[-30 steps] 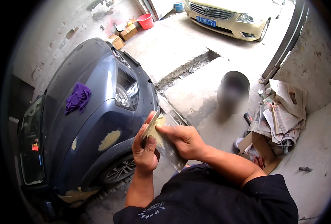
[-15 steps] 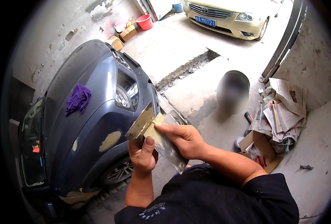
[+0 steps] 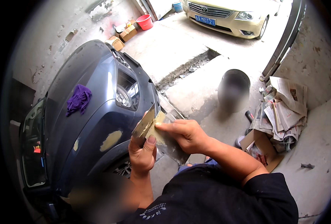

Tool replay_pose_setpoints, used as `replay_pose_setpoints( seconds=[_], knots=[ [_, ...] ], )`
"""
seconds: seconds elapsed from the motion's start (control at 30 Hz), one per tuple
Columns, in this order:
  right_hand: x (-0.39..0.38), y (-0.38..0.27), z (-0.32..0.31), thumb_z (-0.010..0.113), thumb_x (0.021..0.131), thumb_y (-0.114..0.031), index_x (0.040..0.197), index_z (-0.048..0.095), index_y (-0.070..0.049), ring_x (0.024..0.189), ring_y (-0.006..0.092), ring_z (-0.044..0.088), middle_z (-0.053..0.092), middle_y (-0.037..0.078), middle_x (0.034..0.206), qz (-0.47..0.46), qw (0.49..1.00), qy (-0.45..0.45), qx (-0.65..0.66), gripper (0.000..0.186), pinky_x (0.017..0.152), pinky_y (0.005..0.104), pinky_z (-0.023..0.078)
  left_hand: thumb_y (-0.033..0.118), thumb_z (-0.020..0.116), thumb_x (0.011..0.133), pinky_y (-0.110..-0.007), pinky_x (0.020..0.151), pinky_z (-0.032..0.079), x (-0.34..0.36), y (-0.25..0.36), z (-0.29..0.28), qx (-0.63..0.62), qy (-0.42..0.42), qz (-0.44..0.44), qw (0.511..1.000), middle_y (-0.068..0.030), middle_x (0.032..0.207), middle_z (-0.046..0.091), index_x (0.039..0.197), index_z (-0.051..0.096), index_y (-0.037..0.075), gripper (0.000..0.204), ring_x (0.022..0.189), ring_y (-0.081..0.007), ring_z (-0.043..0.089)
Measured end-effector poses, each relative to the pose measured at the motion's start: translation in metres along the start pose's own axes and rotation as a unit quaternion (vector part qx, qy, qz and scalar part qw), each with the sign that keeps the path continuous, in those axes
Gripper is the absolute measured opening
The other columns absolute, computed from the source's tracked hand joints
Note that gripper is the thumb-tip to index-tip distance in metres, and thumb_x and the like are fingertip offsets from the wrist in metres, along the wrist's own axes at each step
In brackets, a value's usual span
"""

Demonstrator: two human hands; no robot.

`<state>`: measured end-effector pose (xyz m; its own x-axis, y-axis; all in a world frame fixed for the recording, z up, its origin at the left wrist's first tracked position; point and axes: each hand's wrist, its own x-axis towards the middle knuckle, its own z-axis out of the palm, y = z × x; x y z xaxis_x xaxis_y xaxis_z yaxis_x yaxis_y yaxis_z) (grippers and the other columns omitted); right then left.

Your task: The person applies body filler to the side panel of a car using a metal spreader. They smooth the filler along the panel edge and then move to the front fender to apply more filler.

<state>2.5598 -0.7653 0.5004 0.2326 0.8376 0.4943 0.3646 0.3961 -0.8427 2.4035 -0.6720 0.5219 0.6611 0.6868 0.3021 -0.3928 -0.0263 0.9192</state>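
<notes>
Both my hands are together in front of me, beside the front wheel of a dark blue car (image 3: 98, 87). My left hand (image 3: 141, 158) is closed on a flat metal putty scraper (image 3: 144, 125), thumb uppermost. My right hand (image 3: 189, 136) grips a wider grey spreading plate (image 3: 169, 147), with a digit pressed by its coated edge. Yellowish putty (image 3: 155, 128) covers part of both blades, which meet at an angle. The fingers under the blades are hidden. A patch of similar putty (image 3: 111, 140) lies on the car's fender.
A purple cloth (image 3: 79, 99) rests on the hood. Right of me, newspapers (image 3: 283, 112) and an open cardboard box (image 3: 260, 149) lie by the wall. A blurred dark round shape (image 3: 233, 91) stands ahead, near a floor trench (image 3: 191, 67). A beige car (image 3: 229, 16) is beyond.
The two blades have tilted against each other, and the wide plate's lower end has swung up. My hands stay close together. A blurred dark patch now covers the lower left.
</notes>
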Motion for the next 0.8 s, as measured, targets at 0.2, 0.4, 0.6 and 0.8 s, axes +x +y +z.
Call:
replay_pose_setpoints(
  seconds=[0.2,0.4,0.6,0.8],
  knots=[
    [-0.004,-0.016,0.021,0.047,0.096,0.000,0.126,0.058,-0.003,0.107,0.0118,0.058,0.064,0.009,0.117,0.106,0.960,0.020,0.259,0.033,0.093,0.0242,0.043,0.007,0.052,0.094,-0.034,0.104,0.036,-0.006,-0.001,0.002,-0.093,-0.026,0.011,0.995,-0.0128,0.133,0.050,0.138,0.039,0.003,0.045,0.120,-0.0219,0.050],
    [-0.001,-0.005,0.029,0.051,0.092,0.002,0.124,0.060,-0.006,0.090,0.0136,0.064,0.068,0.009,0.099,0.029,0.978,0.075,0.191,0.034,0.080,0.0255,0.049,0.011,0.054,0.094,-0.040,0.103,0.040,-0.009,-0.006,-0.006,-0.107,-0.026,0.007,0.994,-0.0160,0.132,0.051,0.136,0.042,0.003,0.045,0.120,-0.0281,0.051],
    [0.004,0.005,0.006,0.057,0.081,0.002,0.123,0.062,-0.017,0.058,0.0255,0.052,0.050,0.009,0.068,-0.060,0.997,0.044,-0.004,0.047,0.054,0.0336,0.044,-0.002,0.049,0.094,-0.035,0.109,0.032,-0.002,0.001,-0.019,0.024,-0.095,0.015,0.995,-0.0183,0.145,0.039,0.139,0.041,0.001,0.045,0.131,-0.0243,0.041],
    [0.001,0.021,-0.004,0.062,0.078,-0.001,0.125,0.061,-0.027,0.053,0.0247,0.049,0.044,0.006,0.067,-0.086,0.986,0.010,-0.142,0.054,0.049,0.0346,0.043,-0.002,0.048,0.095,-0.032,0.106,0.034,-0.009,0.008,-0.024,0.042,-0.082,-0.028,0.995,-0.0146,0.139,0.047,0.136,0.044,0.001,0.042,0.124,-0.0207,0.048]
  ],
)
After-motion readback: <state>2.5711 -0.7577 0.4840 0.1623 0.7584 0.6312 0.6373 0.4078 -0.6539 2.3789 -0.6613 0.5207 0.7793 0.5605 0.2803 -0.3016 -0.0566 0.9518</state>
